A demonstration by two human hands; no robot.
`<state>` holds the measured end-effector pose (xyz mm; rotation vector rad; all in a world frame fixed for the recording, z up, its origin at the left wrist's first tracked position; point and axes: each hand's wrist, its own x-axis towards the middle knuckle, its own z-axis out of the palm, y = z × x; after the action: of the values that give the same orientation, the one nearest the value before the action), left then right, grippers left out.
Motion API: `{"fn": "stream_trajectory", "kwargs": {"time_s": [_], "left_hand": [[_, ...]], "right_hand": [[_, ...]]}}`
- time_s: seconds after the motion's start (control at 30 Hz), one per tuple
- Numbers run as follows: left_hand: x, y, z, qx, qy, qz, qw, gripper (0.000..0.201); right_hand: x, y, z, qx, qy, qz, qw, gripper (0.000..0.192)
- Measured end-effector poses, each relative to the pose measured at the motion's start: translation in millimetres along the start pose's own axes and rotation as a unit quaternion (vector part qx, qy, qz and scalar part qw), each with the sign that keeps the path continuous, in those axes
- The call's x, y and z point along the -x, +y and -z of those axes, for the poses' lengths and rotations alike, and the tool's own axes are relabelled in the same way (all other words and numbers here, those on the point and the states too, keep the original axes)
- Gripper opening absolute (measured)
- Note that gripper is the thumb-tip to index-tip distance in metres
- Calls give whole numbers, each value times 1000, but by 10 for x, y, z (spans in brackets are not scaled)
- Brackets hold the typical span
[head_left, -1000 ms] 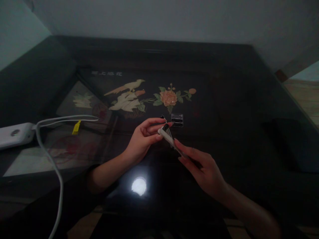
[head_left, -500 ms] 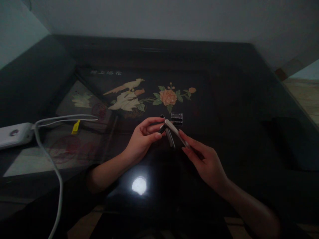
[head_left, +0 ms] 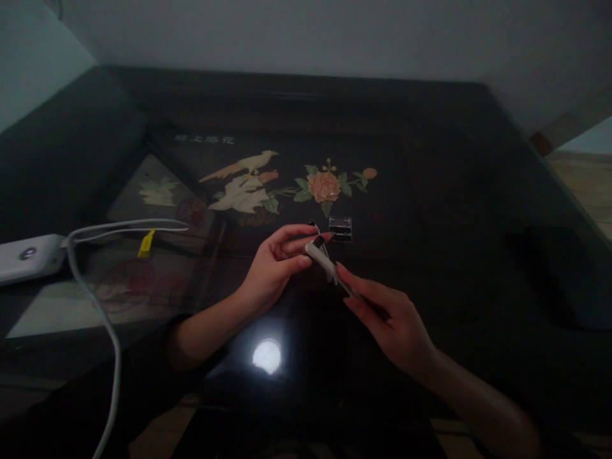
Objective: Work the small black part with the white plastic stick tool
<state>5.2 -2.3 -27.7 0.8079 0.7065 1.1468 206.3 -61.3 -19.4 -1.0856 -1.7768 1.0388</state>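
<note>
Above the dark table, my left hand (head_left: 271,266) pinches a small dark piece (head_left: 318,241) between thumb and fingers. My right hand (head_left: 399,325) grips a slim white stick-like tool (head_left: 324,260) by its lower end. The tool's upper end lies across the dark piece, close to my left thumb; whether they touch I cannot tell. A pale reflection of the tool shows in the glossy surface beneath. Just past my left fingertips sits a small clear-and-black box (head_left: 340,229). Dim light hides the finer details of the held things.
A white power bank (head_left: 31,258) lies at the left, its white cable (head_left: 102,312) looping down toward the front edge. Near the cable is a yellow tag (head_left: 146,243). The glossy table (head_left: 430,159) carries a bird-and-flower picture. A dark flat object (head_left: 568,274) rests at the right.
My right hand has brought the white tool's tip a little left and down, across the dark piece. My left hand stays almost where it was.
</note>
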Motion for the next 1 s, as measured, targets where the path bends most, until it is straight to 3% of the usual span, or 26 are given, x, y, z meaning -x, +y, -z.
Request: {"fn": "stream_trajectory", "kwargs": {"time_s": [0.2, 0.67, 1.0], "left_hand": [[-5, -2, 3, -11, 4, 2, 1000, 47], [-9, -10, -12, 35, -7, 7, 999, 44], [-4, -11, 3, -3, 1, 3, 1000, 47]], "right_hand": [[11, -12, -1, 2, -14, -1, 1000, 54], [-38, 63, 24, 36, 43, -34, 998, 46], [6, 31, -8, 15, 5, -7, 1000, 53]]}}
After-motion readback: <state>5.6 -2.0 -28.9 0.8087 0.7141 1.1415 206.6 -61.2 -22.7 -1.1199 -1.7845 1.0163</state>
